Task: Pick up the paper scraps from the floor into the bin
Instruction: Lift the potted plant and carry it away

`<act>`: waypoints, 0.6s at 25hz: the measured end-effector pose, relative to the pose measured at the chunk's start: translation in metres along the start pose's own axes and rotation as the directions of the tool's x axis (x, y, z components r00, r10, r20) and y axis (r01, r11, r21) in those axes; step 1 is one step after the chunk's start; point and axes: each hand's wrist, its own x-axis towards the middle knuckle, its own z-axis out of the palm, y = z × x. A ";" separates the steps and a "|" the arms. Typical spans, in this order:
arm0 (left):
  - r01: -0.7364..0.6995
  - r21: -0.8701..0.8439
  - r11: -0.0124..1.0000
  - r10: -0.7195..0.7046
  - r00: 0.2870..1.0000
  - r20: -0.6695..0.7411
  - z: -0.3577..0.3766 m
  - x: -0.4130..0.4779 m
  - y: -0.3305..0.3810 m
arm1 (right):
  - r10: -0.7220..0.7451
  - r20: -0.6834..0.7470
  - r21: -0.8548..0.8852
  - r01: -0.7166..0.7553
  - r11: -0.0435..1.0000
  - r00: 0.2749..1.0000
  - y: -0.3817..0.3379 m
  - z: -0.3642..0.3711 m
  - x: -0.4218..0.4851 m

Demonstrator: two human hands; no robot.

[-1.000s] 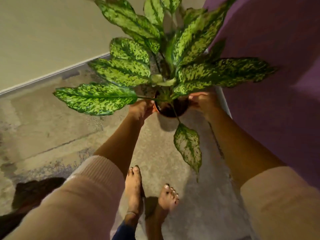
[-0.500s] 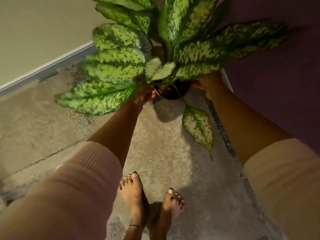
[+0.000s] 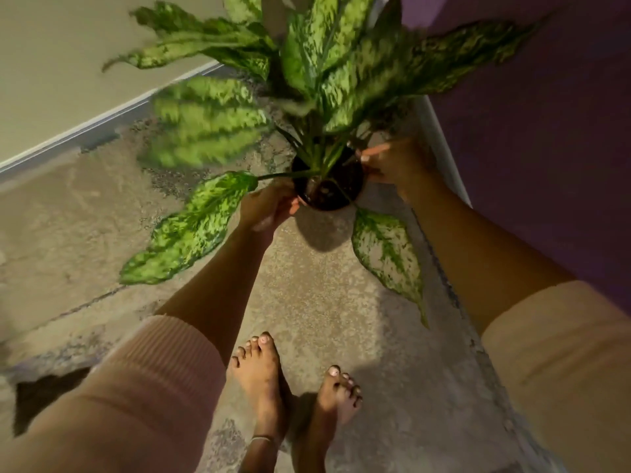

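- The left hand [image 3: 266, 208] has its grip closed on the lower-left rim of a dark plant pot [image 3: 329, 184].
- The right hand [image 3: 396, 165] has its grip clamped on the pot's upper-right rim.
- Speckled green leaves [image 3: 208, 121] fan over the upper centre, partly blurred.
- Bare feet [image 3: 259, 377] stand at lower centre on the concrete floor [image 3: 341, 302].
- No paper scraps or bin show.
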 end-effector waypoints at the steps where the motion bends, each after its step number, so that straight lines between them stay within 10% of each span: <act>1: 0.003 -0.033 0.999 -0.002 1.000 0.006 -0.003 0.000 -0.002 | 0.004 -0.014 -0.014 -0.004 1.000 1.000 0.003 0.002 -0.005; 15: -0.126 0.137 0.982 0.147 0.977 -0.152 0.002 -0.013 -0.017 | 0.040 -0.034 0.175 -0.033 0.984 0.999 0.044 0.002 -0.022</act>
